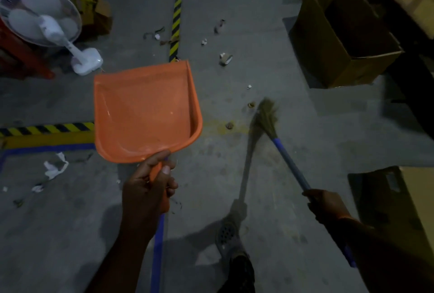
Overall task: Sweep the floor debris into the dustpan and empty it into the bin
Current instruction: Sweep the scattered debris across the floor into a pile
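Note:
My left hand (150, 184) grips the handle of an orange dustpan (145, 109), held above the floor with its mouth pointing away; the pan looks empty. My right hand (326, 203) grips the blue handle of a broom (288, 161), whose straw head (266, 114) touches the grey floor to the right of the pan. Small debris lies near the broom head: a brown lump (229, 125) and another (251, 105). Farther off are a tape roll (226, 59) and white paper scraps (203, 42). Crumpled white paper (55, 167) lies at the left.
An open cardboard box (345, 34) stands at the right, another box (399, 198) at the lower right. A white pedestal fan (44, 22) stands at the left. Yellow-black floor tape (177, 10) runs up the middle. My sandalled foot (229, 238) is below.

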The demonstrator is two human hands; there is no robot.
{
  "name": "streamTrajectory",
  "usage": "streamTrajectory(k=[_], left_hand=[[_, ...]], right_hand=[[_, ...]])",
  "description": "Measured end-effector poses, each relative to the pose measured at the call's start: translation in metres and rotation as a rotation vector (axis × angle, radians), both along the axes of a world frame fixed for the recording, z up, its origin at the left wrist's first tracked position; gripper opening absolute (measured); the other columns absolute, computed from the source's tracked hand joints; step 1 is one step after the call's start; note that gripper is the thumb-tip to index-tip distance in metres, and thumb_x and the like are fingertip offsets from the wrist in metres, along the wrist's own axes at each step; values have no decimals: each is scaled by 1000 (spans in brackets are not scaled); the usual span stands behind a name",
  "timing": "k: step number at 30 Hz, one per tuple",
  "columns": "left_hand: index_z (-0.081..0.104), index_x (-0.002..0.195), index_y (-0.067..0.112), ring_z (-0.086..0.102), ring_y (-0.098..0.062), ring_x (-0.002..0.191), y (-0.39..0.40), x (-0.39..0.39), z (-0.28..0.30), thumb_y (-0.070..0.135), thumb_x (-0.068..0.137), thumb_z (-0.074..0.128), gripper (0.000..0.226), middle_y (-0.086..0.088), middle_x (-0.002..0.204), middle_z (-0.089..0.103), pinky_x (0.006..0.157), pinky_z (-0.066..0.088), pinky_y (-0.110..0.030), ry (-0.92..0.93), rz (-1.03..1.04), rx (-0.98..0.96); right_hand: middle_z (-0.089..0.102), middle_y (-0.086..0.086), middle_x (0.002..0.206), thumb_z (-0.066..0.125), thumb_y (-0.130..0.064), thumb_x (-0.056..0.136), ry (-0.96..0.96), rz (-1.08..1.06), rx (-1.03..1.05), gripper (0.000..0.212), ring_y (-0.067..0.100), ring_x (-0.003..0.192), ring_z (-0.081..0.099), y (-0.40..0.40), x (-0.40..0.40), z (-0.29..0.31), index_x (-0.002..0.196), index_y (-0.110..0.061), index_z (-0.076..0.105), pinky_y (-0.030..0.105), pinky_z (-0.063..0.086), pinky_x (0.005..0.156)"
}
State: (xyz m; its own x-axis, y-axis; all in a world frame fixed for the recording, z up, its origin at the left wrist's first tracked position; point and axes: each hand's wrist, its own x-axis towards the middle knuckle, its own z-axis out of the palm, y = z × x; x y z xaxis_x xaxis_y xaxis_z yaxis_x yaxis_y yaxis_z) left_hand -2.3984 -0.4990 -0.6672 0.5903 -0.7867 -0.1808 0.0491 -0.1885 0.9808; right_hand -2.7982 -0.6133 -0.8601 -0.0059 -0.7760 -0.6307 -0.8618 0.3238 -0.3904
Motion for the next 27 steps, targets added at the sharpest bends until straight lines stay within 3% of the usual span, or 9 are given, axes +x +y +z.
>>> streamTrajectory(k=[5,7,9,16,21,23,27], left_hand=[[69,120,21,61,-11,60,-20,14,-7,3,100,55,30,4,84,73,52,50,-21,-3,51,6],[74,114,28,63,-15,62,-22,15,-3,8,97,59,30,3,89,74,54,52,-23,23,72,1],[77,107,33,64,-16,63,-21,17,3,14,92,62,28,3,90,74,55,53,-24,28,110,2],[71,119,20,64,-19,64,9,11,19,13,95,63,26,-5,95,72,56,53,-26,-27,237,23],[72,117,25,63,-19,64,28,-24,25,7,99,60,28,-4,93,72,53,51,-25,-29,290,29],[74,113,27,61,-15,62,29,-41,29,5,99,60,29,-3,84,71,51,49,-24,-8,298,18],[71,112,21,60,-14,57,23,-65,37,4,98,62,24,-4,72,67,48,47,-25,-29,303,11]], right_hand=[[67,0,118,59,-21,88,89,584,107,40,15,97,66,6,53,-10,126,-34,59,21,48,85],[65,-3,127,58,-22,88,13,723,136,40,13,112,62,13,78,-14,126,-34,60,21,44,99],[64,-8,128,58,-22,87,-59,779,164,39,9,117,59,19,100,-14,124,-33,63,18,38,102],[67,-6,121,59,-22,88,-153,777,132,36,7,104,65,20,112,1,122,-33,65,2,34,82],[71,-4,111,65,-18,86,-83,676,-6,35,10,87,68,-10,51,26,118,-31,67,7,37,72],[71,-3,102,66,-17,86,-44,610,-47,35,8,72,61,-24,19,38,118,-28,67,10,39,67],[64,-5,85,70,-11,84,8,463,-94,32,5,63,50,-47,-36,54,111,-27,68,18,45,65]])
